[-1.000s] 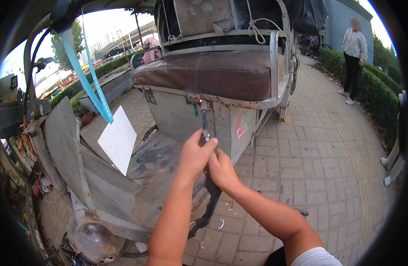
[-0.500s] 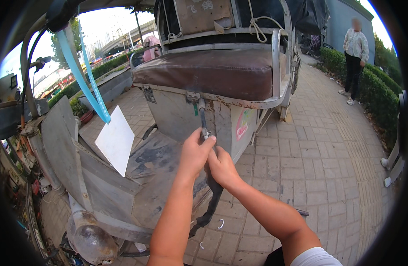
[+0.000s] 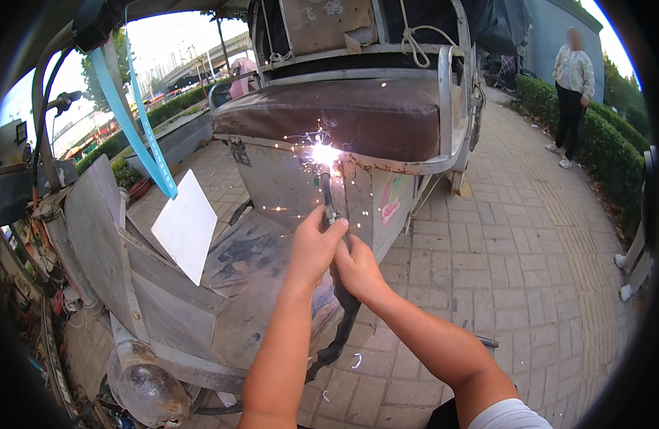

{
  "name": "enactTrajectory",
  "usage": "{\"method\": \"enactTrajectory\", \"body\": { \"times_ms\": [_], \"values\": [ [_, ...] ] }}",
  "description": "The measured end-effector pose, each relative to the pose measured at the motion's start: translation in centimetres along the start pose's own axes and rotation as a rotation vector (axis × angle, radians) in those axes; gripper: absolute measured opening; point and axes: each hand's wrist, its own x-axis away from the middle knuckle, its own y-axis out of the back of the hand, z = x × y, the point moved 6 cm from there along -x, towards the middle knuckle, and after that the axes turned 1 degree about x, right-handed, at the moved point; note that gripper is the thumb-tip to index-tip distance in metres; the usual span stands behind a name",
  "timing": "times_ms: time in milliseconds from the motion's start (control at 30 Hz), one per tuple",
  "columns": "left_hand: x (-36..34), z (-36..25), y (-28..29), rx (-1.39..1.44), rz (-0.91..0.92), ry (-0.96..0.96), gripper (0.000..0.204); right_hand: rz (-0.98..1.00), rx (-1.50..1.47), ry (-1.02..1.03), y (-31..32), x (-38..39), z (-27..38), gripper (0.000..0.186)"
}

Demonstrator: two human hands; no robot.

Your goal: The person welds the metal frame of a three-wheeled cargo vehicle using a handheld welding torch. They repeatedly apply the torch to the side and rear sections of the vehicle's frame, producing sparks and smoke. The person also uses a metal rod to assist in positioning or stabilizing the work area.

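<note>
Sparks [image 3: 324,153] flare mid-frame under the brown seat [image 3: 344,118], weld underway, unfinished; left hand [image 3: 311,250] and right hand [image 3: 358,268] both grip the electrode holder [image 3: 328,196].

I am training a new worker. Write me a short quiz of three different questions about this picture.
1. True or false: sparks fly just under the brown seat.
2. What do the left hand and right hand hold together? A) a white board B) a welding rod holder C) a blue strap
3. Fill in: the bystander stands beside a green ____.

Key: 1 true; 2 B; 3 hedge.
</note>
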Motion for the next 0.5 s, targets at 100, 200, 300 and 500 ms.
{"method": "enactTrajectory", "body": {
  "times_ms": [100, 200, 300, 500],
  "values": [
    [0.2, -0.2, 0.4, -0.085, -0.009, 0.0, 0.026, -0.018, -0.044, 0.007, -0.5, -0.2, -0.9, 0.055],
    [0.8, -1.5, 1.5, -0.389, 0.021, 0.038, 0.03, 0.023, -0.242, -0.053, -1.7, 2.4, -0.1, 0.054],
    [2.1, -4.5, 2.6, -0.771, 0.093, 0.129, 0.044, 0.131, -0.291, -0.096, -3.0, 4.4, 0.7, 0.047],
    [1.9, -3.8, 2.2, -0.583, 0.044, 0.017, 0.025, 0.079, -0.245, -0.039, -2.7, 3.0, 0.1, 0.054]
  ]
}}
